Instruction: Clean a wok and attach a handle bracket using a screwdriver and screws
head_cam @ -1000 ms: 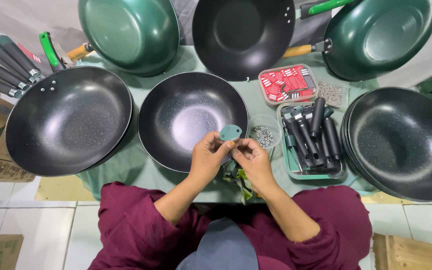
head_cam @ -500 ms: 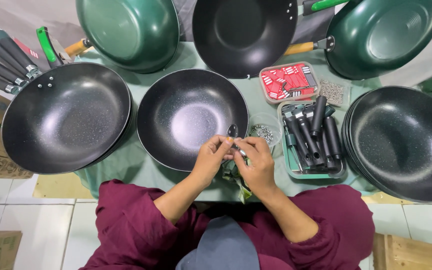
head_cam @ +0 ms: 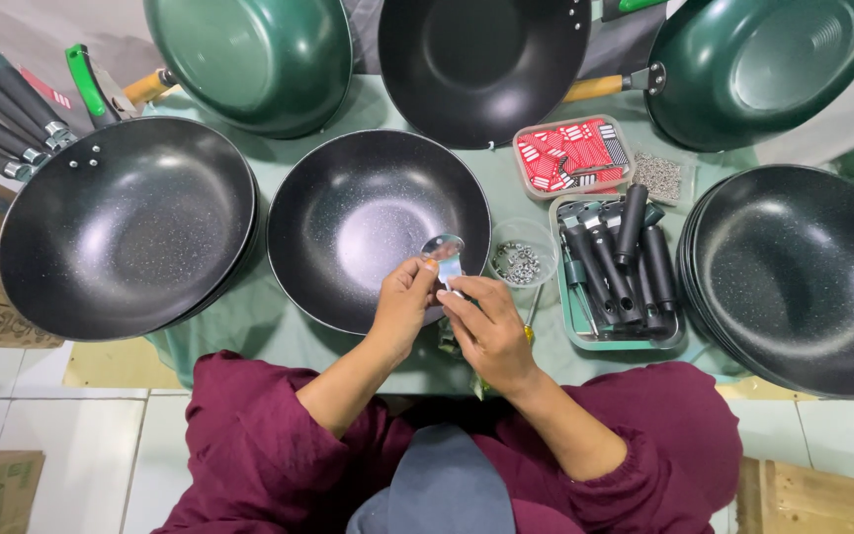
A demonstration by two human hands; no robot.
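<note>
Both hands, left (head_cam: pixel 405 297) and right (head_cam: pixel 486 321), pinched 1 small shiny plate (head_cam: pixel 444 252) in their fingers over the near rim of the black wok (head_cam: pixel 348 213) on the surface (head_cam: pixel 249 316).

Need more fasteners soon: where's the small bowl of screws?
Head view, right of centre: the screw bowl sits between the middle black wok and the tray of handles, just beyond the right hand.

A black speckled wok (head_cam: pixel 368 222) sits on pale green cloth (head_cam: pixel 249 326), beside maroon sleeves (head_cam: pixel 269 445) and dark green pans (head_cam: pixel 249 59).
</note>
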